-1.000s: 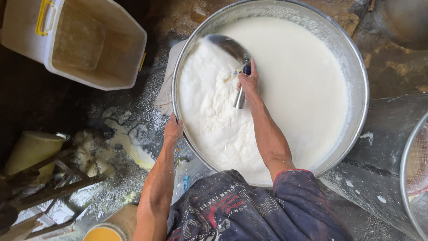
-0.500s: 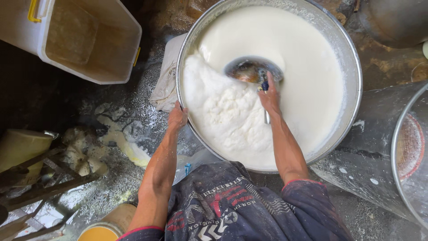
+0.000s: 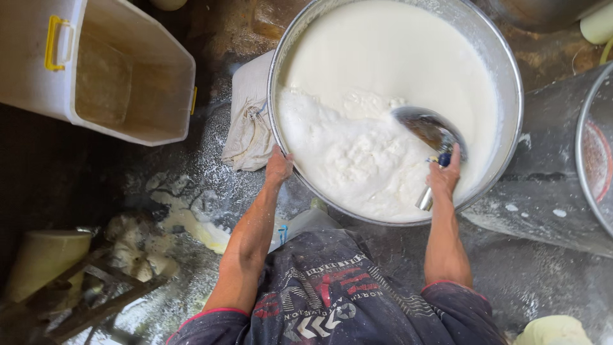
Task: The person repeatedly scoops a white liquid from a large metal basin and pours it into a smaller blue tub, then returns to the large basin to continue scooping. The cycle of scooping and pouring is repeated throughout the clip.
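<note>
I've got my right hand (image 3: 445, 176) wrapped tight round the handle of the metal ladle (image 3: 429, 131), its bowl tilted and half sunk in the white liquid (image 3: 408, 57). My left hand (image 3: 278, 167) is clamped over the near rim of the big steel basin (image 3: 511, 96), fingers curled on the edge. The basin sits on the wet, spattered floor (image 3: 543, 198), nearly brim-full, with a foamy, lumpy patch (image 3: 345, 150) on my side.

Risk, as I read it: the level is so high that a hard sweep could slop liquid over the rim, most likely on the right, where the ladle is close to the wall. The handle looks wet, so my grip could slip. The cloth sack (image 3: 249, 121) touching the left rim could soak up any spill, and the floor looks slick under me.

Against half a second ago, the ladle has swung from the middle toward the right wall, and the foam has spread wider. My left hand stays on the rim.
</note>
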